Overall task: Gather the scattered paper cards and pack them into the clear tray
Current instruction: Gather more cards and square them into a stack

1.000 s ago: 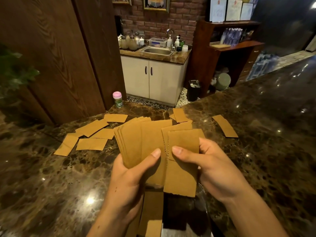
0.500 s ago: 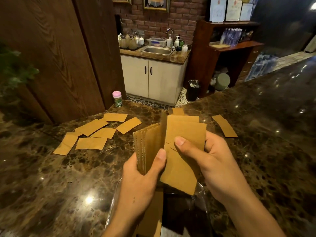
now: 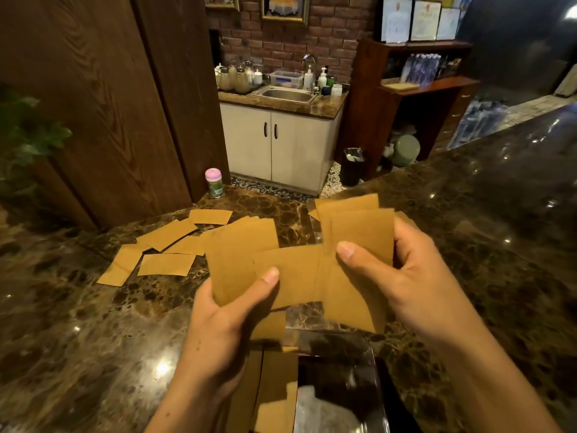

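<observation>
Lying across curled fingers (image 3: 406, 239), paper cards (image 3: 243, 254)

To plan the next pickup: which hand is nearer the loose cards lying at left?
Left. The left hand sits just right of the loose cards; the right hand is farther right.

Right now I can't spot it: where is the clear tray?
In the head view, bottom centre: the clear tray sits on the counter just below the held cards.

Café-like service area: marble counter (image 3: 468, 245), sink (image 3: 285, 94) on white cabinet (image 3: 281, 151), brick wall (image 3: 331, 35), framed certificates (image 3: 424, 20)
</observation>
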`<action>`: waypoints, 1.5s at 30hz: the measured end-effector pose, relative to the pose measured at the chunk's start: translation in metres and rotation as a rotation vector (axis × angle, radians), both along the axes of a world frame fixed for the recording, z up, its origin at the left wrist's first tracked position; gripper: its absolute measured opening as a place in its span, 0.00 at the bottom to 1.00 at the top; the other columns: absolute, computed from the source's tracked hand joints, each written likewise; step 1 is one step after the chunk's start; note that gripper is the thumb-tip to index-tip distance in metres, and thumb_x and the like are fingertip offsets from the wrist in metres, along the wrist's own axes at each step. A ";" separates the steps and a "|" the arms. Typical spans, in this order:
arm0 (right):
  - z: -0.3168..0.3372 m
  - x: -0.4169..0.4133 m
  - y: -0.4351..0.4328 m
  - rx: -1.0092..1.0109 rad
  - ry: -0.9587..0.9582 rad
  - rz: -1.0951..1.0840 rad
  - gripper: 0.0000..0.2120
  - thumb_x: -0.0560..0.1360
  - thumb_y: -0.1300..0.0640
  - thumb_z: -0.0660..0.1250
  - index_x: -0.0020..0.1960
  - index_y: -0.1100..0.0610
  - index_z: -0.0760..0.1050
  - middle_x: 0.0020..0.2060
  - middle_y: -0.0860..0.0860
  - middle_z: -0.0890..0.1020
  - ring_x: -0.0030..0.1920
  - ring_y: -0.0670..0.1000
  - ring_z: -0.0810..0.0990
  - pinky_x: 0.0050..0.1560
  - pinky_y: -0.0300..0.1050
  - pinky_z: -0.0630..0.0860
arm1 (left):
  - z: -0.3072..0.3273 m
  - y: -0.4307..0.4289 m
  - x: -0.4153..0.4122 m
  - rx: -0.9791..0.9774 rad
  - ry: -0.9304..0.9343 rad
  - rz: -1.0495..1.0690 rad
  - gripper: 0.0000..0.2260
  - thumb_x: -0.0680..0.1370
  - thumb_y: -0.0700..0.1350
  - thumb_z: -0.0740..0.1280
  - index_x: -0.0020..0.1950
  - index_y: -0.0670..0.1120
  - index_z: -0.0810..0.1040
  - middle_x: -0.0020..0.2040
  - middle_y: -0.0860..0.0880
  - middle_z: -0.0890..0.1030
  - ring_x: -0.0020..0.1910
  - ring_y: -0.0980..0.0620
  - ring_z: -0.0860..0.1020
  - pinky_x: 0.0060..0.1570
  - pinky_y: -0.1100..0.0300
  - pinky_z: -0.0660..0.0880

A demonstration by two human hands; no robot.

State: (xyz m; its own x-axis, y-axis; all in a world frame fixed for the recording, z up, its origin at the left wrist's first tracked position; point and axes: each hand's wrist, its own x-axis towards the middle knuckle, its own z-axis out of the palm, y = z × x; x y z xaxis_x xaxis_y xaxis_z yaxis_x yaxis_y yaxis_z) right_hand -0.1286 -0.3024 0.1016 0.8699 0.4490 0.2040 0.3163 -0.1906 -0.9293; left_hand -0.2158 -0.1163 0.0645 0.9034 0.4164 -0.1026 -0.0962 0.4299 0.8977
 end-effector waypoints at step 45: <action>-0.003 -0.021 0.020 0.288 0.293 0.052 0.14 0.76 0.56 0.69 0.59 0.59 0.81 0.51 0.54 0.88 0.52 0.53 0.88 0.50 0.49 0.84 | -0.008 -0.025 -0.005 0.108 0.025 -0.173 0.15 0.64 0.55 0.76 0.49 0.55 0.85 0.49 0.47 0.87 0.49 0.45 0.86 0.48 0.48 0.82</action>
